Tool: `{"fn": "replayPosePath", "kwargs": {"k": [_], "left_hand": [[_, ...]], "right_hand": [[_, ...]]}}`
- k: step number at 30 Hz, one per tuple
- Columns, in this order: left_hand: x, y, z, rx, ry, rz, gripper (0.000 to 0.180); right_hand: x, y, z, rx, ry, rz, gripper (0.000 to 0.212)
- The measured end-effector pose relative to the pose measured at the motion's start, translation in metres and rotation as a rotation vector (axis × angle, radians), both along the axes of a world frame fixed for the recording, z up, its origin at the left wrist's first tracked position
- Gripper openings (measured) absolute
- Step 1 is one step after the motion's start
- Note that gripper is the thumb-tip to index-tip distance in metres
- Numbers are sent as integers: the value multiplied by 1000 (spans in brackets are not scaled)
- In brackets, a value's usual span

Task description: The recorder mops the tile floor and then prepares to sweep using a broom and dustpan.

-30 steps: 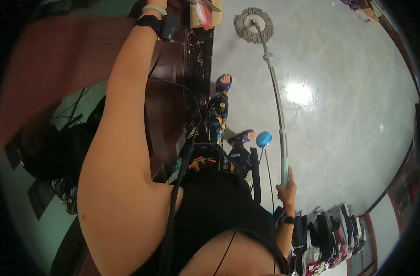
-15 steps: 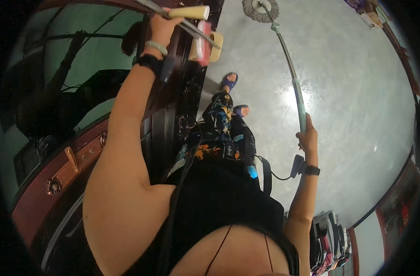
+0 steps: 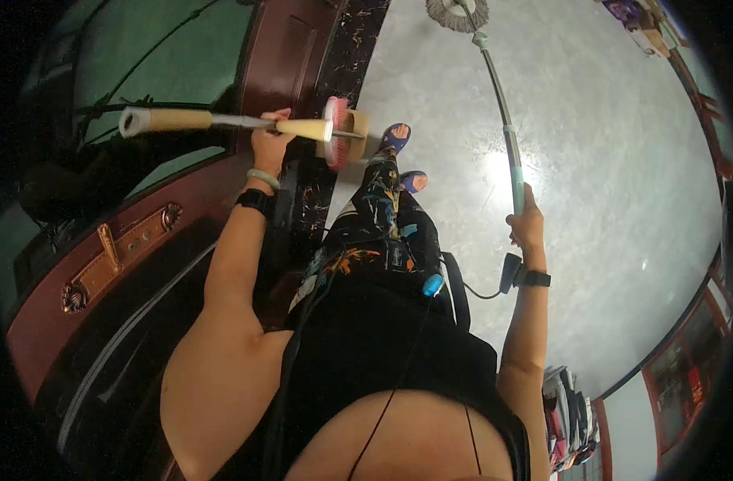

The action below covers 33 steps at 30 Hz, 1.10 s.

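My left hand (image 3: 272, 146) is closed round the grey pole of a broom with a cream-yellow grip (image 3: 178, 120). Its pole lies across the view, and a second cream-yellow grip (image 3: 302, 129) shows beside my fingers. Beyond are a pink-and-white brush head (image 3: 334, 128) and a yellowish piece (image 3: 358, 132), perhaps a dustpan, partly hidden. My right hand (image 3: 528, 224) is wrapped round the pale green grip of a mop (image 3: 507, 120). The mop's metal pole runs away to a round grey string head (image 3: 456, 13) on the floor, cut off by the upper edge.
To my left is a dark red door with an ornate bronze handle (image 3: 118, 252) and a dark green glass panel (image 3: 166, 60). A black marbled strip (image 3: 352, 52) edges the grey floor (image 3: 607, 160). A stack of clothes (image 3: 571, 417) stands at lower right; assorted items (image 3: 639, 24) lie at far right.
My left hand has come lower and nearer, and the broom's pole has swung level, its grip now pointing left. My right hand has shifted slightly left and nearer with the mop.
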State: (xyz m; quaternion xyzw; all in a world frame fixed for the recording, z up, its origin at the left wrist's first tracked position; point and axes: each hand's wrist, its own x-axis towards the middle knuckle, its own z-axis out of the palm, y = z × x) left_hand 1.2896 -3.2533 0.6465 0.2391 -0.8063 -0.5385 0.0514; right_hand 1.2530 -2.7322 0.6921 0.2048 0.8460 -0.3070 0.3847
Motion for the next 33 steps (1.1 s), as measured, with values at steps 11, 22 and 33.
{"fn": "replayPosePath", "kwargs": {"k": [11, 22, 33], "left_hand": [[89, -9, -21, 43, 25, 38, 41], [134, 30, -16, 174, -290, 363, 38], [197, 40, 55, 285, -963, 393, 29]], "right_hand": [[11, 7, -1, 6, -4, 3, 83], [16, 1, -3, -4, 1, -36, 86], [42, 7, -30, -1, 32, 22, 86]]}}
